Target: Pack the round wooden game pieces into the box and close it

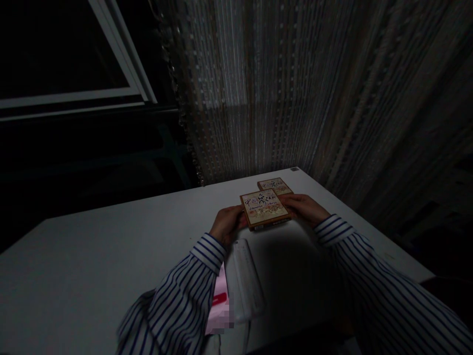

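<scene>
Between my two hands is a Chinese chess box (265,207), square and flat, with a tan printed lid and darker brown sides. My left hand (228,222) grips its left edge, fingers partly hidden behind and under it. On the opposite edge my right hand (303,207) is closed, with its thumb along the side. The box appears lifted a little above the white table, tilted toward me. A second box (275,185) with the same print lies on the table just behind it, partly covered by the held one.
A whitish, translucent long case (247,283) lies on the white table (148,236) near me. Beside it, a lit phone screen (220,301) shows pink and red, partly behind my left sleeve. A string curtain (258,98) hangs past the far edge. The room is dim.
</scene>
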Motion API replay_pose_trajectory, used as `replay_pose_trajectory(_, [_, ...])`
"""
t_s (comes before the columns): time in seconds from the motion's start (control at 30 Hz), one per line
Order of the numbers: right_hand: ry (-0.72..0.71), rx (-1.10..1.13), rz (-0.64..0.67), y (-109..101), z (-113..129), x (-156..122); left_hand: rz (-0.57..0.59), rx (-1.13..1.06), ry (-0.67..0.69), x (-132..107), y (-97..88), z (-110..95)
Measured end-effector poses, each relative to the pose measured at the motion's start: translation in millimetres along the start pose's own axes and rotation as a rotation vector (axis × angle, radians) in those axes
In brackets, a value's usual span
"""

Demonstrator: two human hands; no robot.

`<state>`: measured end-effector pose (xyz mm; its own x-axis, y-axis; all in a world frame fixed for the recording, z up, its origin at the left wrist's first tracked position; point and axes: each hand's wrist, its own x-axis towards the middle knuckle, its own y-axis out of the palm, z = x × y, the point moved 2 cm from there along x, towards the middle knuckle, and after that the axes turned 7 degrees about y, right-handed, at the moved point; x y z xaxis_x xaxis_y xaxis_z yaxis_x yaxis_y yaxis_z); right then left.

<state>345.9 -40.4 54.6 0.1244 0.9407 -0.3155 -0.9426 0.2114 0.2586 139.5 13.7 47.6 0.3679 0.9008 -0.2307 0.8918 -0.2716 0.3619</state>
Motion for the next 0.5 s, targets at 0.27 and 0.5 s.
replay_pose_trajectory(0.27, [0.005, -0.015, -0.015, -11, -3, 1, 0.002, 0.027, 0.005, 2, 8.0, 5])
replay_pose_trajectory(0.5, [0.013, -0.032, -0.024, -20, -4, 0, 0.011, 0.054, 0.008, 1, 16.8, 7])
